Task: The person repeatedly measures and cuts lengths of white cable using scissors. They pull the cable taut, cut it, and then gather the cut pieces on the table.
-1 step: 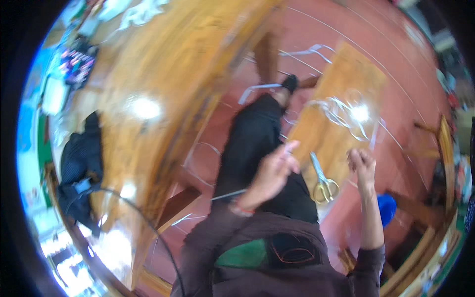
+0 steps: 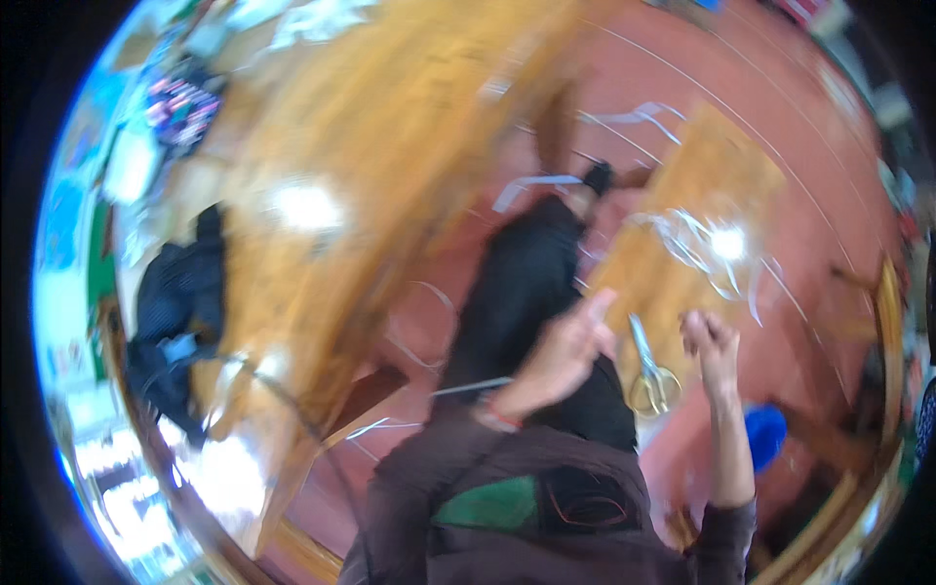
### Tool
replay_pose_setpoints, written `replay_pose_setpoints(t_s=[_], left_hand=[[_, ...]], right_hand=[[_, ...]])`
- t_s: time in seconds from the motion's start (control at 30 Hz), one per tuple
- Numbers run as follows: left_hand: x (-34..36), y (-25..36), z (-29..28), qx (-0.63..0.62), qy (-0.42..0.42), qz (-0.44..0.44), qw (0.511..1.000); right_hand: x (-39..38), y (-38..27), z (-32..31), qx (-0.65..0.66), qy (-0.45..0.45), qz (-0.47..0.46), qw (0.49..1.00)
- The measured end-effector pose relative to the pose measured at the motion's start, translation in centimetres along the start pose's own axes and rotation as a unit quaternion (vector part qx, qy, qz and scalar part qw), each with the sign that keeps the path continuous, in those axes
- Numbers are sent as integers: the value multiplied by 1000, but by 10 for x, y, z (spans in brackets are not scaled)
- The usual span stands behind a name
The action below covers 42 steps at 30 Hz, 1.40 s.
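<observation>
My left hand (image 2: 564, 359), fingers drawn close together, is at nine o'clock from the gold-handled scissors (image 2: 645, 359); my right hand (image 2: 715, 353), fingers curled in, is at two. Through the blur I cannot tell whether either pinches anything. The scissors lie on the wooden bench (image 2: 634, 283), blades toward twelve, with tangled white strips (image 2: 680, 244) at one.

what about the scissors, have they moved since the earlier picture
No. Against the wooden bench, the scissors keep their place; both just appear slightly lower and further right in view.
</observation>
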<state>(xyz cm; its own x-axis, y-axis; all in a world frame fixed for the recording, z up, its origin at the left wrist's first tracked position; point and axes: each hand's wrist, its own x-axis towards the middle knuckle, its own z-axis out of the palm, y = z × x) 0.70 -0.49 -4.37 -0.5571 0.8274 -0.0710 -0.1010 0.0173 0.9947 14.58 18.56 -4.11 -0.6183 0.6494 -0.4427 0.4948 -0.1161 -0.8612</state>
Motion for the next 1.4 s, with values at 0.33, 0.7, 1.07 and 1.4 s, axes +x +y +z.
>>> replay_pose_setpoints(t_s=[0.33,0.7,1.07,1.4], left_hand=[[-9,31,3,93,-50,-17,994],[-62,46,-86,307,33,49,950],[-46,67,-63,213,89,75,970],[-30,59,-65,81,109,-60,989]], right_hand=[[-4,-46,69,155,-103,-196,963],[136,-67,-105,340,127,-227,904],[-9,-98,93,-22,-236,-126,963],[-2,-108,138,71,-191,-137,969]])
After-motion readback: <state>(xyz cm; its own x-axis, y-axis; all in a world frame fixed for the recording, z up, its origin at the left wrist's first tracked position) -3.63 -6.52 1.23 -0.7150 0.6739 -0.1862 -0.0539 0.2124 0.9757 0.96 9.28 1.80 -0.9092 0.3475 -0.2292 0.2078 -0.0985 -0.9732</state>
